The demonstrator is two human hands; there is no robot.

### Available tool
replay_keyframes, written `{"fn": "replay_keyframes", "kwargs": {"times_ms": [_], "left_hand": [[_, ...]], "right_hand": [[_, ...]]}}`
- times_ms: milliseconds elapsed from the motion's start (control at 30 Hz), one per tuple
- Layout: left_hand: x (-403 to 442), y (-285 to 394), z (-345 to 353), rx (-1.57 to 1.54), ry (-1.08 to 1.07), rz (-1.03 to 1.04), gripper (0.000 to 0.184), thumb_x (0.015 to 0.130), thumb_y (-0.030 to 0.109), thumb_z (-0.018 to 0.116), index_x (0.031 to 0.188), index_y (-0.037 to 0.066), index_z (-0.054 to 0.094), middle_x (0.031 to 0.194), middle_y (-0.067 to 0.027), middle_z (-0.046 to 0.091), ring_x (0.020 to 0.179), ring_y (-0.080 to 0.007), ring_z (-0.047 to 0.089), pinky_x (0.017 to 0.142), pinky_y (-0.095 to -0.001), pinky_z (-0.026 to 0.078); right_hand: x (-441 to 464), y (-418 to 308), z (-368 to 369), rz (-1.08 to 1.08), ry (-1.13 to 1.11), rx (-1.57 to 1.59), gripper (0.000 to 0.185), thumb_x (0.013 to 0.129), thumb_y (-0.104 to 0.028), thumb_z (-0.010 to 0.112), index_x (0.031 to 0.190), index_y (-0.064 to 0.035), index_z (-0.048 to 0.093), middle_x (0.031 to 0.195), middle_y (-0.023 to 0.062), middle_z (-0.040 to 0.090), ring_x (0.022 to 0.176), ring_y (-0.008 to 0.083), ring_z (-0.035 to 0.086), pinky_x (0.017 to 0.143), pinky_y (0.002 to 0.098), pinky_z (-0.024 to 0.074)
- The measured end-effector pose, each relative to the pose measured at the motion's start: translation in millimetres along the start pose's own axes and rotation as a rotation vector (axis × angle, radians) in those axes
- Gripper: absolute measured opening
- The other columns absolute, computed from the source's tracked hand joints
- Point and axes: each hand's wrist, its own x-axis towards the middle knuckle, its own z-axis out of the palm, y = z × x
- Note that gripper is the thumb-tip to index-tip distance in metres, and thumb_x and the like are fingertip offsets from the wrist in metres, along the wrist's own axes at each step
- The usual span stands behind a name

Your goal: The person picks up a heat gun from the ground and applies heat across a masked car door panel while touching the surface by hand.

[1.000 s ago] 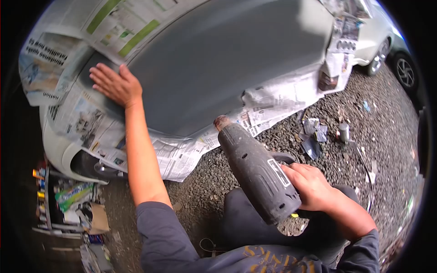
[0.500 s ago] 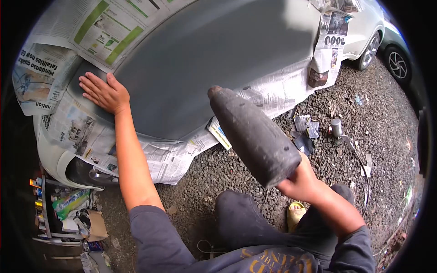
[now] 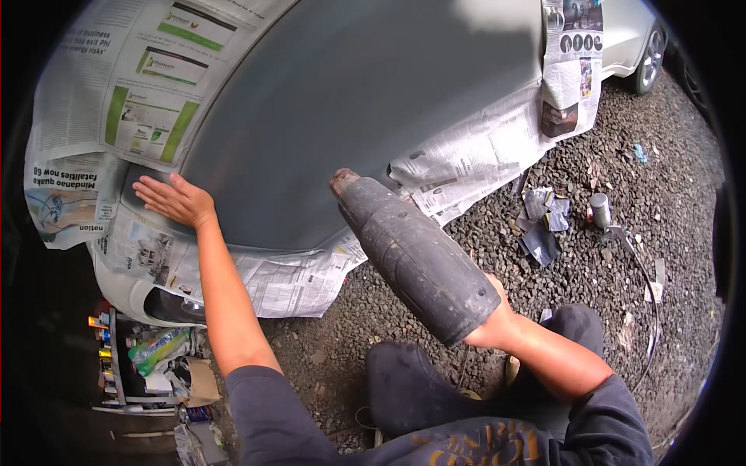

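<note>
My right hand (image 3: 496, 322) is wrapped around the handle of a dark, scuffed heat gun (image 3: 420, 260). The handle is mostly hidden behind its body. Its rusty nozzle points up and left over the smooth grey car panel (image 3: 295, 132). Near the panel's left end, my left hand (image 3: 183, 203) is stretched flat with nothing in it; whether the palm touches the surface or hovers just above, I cannot tell. Newspaper sheets (image 3: 482, 159) mask the car around the grey area, along the lower edge and at both sides.
On the gravel to the right lie dark sheet scraps (image 3: 544, 242), a small metal can (image 3: 599, 210) and a thin hose or cord (image 3: 651, 342). A shelf of supplies (image 3: 116, 357) stands at lower left. My knees are close below the heat gun.
The view has shifted. The heat gun's nozzle has swung left, further over the grey panel. My left hand stays flat near the same end of the panel, fingers closer together.
</note>
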Motion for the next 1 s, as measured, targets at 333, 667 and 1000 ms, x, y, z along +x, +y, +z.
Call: {"fn": "replay_keyframes", "kwargs": {"times_ms": [333, 667, 1000], "left_hand": [[0.5, 2.6, -0.7, 0.006, -0.056, -0.027, 0.067, 0.104, 0.04, 0.036, 0.155, -0.001, 0.022, 0.161, -0.0233, 0.018, 0.15, -0.0384, 0.017, 0.121, -0.0509, 0.012], [0.3, 1.3, 0.8, 0.038, -0.038, -0.004, 0.066, 0.104, 0.04, 0.034, 0.153, -0.002, 0.025, 0.16, -0.0248, 0.021, 0.149, -0.0398, 0.019, 0.12, -0.0515, 0.014], [0.8, 7.2, -3.1, 0.014, -0.051, -0.021, 0.067, 0.104, 0.041, 0.033, 0.154, -0.002, 0.024, 0.16, -0.0243, 0.02, 0.149, -0.039, 0.018, 0.121, -0.0505, 0.012]], "right_hand": [[-3.4, 26.7, -14.9, -0.09, 0.05, -0.027, 0.06, 0.07, -0.014, 0.079, 0.121, 0.0078, 0.056, 0.106, 0.0229, 0.065, 0.089, 0.0389, 0.068, 0.077, 0.0418, 0.0556], [-8.0, 26.3, -38.5, -0.062, 0.021, 0.008, 0.074, 0.066, -0.016, 0.082, 0.126, 0.0113, 0.05, 0.109, 0.0249, 0.064, 0.091, 0.0396, 0.069, 0.078, 0.0421, 0.0557], [-8.4, 23.9, -39.8, -0.022, 0.048, 0.001, 0.061, 0.069, -0.016, 0.081, 0.12, 0.0074, 0.056, 0.105, 0.022, 0.065, 0.087, 0.0371, 0.068, 0.075, 0.0413, 0.056]]}}
